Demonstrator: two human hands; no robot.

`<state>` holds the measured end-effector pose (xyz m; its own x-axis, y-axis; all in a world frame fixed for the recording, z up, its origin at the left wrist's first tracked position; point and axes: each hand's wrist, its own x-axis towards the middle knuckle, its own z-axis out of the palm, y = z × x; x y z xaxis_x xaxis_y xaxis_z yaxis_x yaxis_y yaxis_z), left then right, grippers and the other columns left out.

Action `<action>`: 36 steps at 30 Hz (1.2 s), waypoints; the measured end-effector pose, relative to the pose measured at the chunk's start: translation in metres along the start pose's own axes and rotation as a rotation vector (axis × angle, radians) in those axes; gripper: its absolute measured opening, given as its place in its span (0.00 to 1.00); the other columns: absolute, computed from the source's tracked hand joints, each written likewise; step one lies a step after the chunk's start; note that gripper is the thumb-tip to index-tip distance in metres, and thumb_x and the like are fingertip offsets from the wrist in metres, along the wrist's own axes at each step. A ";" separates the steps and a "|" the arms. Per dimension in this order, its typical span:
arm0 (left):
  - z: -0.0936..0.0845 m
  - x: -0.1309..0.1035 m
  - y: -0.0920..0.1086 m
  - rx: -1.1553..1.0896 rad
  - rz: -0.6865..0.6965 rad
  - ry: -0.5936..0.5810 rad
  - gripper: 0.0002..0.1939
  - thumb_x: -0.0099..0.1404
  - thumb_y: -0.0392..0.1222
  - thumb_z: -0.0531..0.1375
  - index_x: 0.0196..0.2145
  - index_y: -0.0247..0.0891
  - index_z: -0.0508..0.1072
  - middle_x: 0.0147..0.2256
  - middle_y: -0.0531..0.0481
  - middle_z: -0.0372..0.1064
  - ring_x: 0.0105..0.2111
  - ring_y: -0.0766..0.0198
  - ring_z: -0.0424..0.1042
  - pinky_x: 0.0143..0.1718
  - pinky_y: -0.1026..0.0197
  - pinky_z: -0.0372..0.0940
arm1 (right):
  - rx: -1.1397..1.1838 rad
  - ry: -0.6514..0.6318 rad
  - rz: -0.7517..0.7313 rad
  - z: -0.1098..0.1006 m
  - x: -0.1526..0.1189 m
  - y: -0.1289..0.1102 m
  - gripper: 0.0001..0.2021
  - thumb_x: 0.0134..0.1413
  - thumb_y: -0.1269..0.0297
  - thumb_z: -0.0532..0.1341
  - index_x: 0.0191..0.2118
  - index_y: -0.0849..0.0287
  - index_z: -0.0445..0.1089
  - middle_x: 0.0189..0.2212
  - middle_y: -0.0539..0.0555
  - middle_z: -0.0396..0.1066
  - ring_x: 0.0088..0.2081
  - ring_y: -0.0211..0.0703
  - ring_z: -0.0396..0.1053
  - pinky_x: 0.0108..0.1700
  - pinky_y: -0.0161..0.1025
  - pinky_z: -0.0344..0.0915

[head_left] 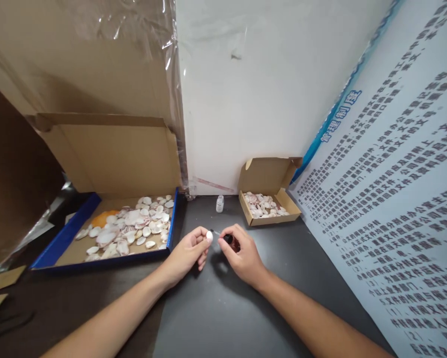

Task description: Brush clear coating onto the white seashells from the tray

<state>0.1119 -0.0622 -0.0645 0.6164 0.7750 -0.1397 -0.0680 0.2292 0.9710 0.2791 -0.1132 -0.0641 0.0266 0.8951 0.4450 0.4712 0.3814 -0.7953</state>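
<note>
My left hand is closed, pinching a small white seashell between thumb and fingertips. Just to its right, my right hand grips a small applicator brush with a black cap. The brush's dark tip points left and lies very close to the shell; whether they touch I cannot tell. Beyond both hands, a small clear bottle with a pale label stands upright on the dark table, with no cap visible on it.
To the left, an open blue-edged cardboard box holds many shells and something orange. A smaller open cardboard box with shells stands at the back right. A white wall panel and a printed board bound the table.
</note>
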 end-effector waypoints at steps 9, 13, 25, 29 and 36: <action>0.004 -0.001 0.009 -0.110 -0.015 0.047 0.16 0.62 0.52 0.60 0.33 0.40 0.58 0.18 0.65 0.45 0.15 0.75 0.43 0.15 0.72 0.54 | -0.017 -0.016 -0.045 0.004 0.009 0.003 0.03 0.59 0.69 0.57 0.33 0.58 0.66 0.28 0.49 0.62 0.27 0.36 0.59 0.29 0.33 0.57; 0.004 -0.002 0.010 -0.136 -0.024 0.049 0.16 0.62 0.51 0.60 0.33 0.40 0.58 0.18 0.65 0.46 0.16 0.75 0.43 0.15 0.73 0.54 | 0.009 -0.024 -0.047 0.000 0.007 0.004 0.04 0.61 0.67 0.57 0.34 0.58 0.67 0.28 0.49 0.61 0.26 0.36 0.59 0.28 0.33 0.57; 0.001 -0.001 0.004 -0.097 -0.004 0.026 0.14 0.62 0.50 0.60 0.34 0.40 0.60 0.19 0.64 0.48 0.16 0.75 0.45 0.17 0.71 0.56 | 0.012 -0.067 -0.101 0.001 0.001 0.003 0.04 0.60 0.67 0.58 0.37 0.59 0.69 0.27 0.49 0.61 0.25 0.36 0.59 0.26 0.33 0.57; 0.000 0.000 0.001 -0.082 0.013 -0.013 0.14 0.64 0.52 0.59 0.34 0.40 0.60 0.19 0.64 0.48 0.15 0.75 0.46 0.17 0.71 0.56 | 0.011 -0.015 -0.041 0.001 0.003 0.005 0.04 0.60 0.66 0.58 0.37 0.58 0.70 0.28 0.50 0.63 0.25 0.36 0.59 0.26 0.33 0.57; 0.001 0.000 0.003 -0.069 -0.015 0.001 0.15 0.62 0.52 0.60 0.33 0.40 0.60 0.18 0.64 0.48 0.15 0.74 0.47 0.17 0.71 0.56 | 0.004 -0.048 -0.046 0.001 0.003 0.004 0.06 0.60 0.65 0.58 0.39 0.58 0.72 0.28 0.50 0.63 0.25 0.36 0.60 0.27 0.33 0.58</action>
<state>0.1120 -0.0622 -0.0611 0.6165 0.7721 -0.1542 -0.1128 0.2804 0.9532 0.2803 -0.1086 -0.0667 -0.0374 0.8866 0.4611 0.4673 0.4234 -0.7761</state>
